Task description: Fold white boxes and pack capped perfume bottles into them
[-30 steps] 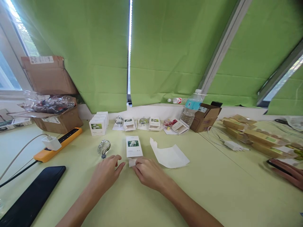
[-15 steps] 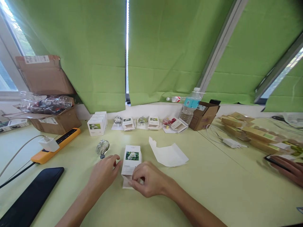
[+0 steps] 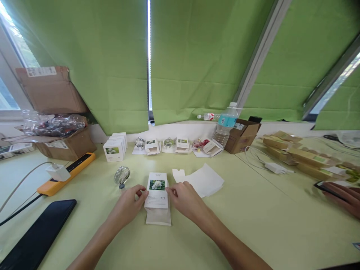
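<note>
A small white box [image 3: 156,193] with a flower picture lies flat on the pale green table [image 3: 253,210], its end flap folded out toward me. My left hand [image 3: 128,206] pinches the box's left edge. My right hand [image 3: 187,198] grips its right edge, fingers curled. A round glass bottle [image 3: 122,175] lies just left of the box. A folded white paper insert [image 3: 201,180] lies to the right of it.
Along the back stand a stack of white boxes [image 3: 114,147], more glass bottles and open boxes [image 3: 168,144], a water bottle [image 3: 225,126] and cardboard cartons [image 3: 243,137]. An orange power strip [image 3: 67,172] and a black phone [image 3: 33,234] lie left. Another person's hand [image 3: 341,197] rests at right.
The box was slid toward me, then its end flap was pulled open. My right hand moved from the flap to the box's right edge. The paper insert now lies flatter and closer.
</note>
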The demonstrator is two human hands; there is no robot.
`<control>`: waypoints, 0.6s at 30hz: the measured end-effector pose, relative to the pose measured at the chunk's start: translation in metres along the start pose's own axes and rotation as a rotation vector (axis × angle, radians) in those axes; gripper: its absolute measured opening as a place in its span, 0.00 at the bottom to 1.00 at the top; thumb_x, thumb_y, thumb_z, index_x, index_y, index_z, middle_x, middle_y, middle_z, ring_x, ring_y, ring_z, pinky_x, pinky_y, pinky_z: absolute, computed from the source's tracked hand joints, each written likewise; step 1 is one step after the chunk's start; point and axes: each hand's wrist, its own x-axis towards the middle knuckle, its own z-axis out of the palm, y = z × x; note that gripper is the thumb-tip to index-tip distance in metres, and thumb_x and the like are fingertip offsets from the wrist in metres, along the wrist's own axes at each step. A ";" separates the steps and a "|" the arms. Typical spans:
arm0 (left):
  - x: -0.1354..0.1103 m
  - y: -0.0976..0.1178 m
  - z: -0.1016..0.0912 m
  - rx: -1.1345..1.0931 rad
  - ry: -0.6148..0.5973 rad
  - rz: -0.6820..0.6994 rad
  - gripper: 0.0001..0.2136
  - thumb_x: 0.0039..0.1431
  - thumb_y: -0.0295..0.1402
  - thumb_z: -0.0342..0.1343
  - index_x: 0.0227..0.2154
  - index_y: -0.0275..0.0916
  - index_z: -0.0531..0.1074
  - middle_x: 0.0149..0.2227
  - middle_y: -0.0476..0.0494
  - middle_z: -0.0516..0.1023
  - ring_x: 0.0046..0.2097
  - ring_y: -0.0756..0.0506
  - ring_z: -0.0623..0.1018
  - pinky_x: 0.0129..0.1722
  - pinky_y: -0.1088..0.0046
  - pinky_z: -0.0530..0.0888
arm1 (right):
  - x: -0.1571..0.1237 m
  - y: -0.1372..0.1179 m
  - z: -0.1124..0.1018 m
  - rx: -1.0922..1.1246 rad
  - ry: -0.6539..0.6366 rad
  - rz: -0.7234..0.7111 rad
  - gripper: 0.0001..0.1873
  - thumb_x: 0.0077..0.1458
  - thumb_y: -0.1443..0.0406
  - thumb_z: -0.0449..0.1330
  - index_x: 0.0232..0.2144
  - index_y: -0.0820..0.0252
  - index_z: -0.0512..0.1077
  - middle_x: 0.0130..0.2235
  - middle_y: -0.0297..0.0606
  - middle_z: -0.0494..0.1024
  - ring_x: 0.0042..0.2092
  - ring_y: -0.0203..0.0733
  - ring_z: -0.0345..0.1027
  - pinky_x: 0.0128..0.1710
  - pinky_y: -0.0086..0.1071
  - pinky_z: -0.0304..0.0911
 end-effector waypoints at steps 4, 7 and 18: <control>0.002 0.002 0.004 -0.106 -0.056 -0.001 0.19 0.57 0.46 0.44 0.36 0.38 0.74 0.33 0.45 0.76 0.32 0.46 0.73 0.32 0.72 0.66 | -0.001 0.001 0.004 -0.113 -0.050 0.051 0.26 0.63 0.56 0.44 0.17 0.60 0.65 0.23 0.41 0.73 0.23 0.39 0.64 0.23 0.32 0.42; 0.002 0.004 0.007 -0.151 -0.056 0.009 0.19 0.56 0.46 0.46 0.28 0.37 0.74 0.29 0.46 0.74 0.32 0.46 0.72 0.29 0.73 0.67 | 0.000 0.000 0.008 -0.122 -0.050 0.018 0.25 0.63 0.58 0.43 0.18 0.60 0.67 0.25 0.41 0.74 0.25 0.40 0.66 0.23 0.32 0.42; -0.003 0.012 -0.002 -0.579 -0.215 -0.224 0.18 0.52 0.50 0.53 0.34 0.38 0.69 0.29 0.47 0.75 0.31 0.47 0.75 0.30 0.71 0.73 | 0.000 -0.002 0.003 -0.049 -0.082 0.020 0.24 0.64 0.61 0.44 0.21 0.59 0.70 0.25 0.39 0.75 0.26 0.38 0.66 0.24 0.30 0.44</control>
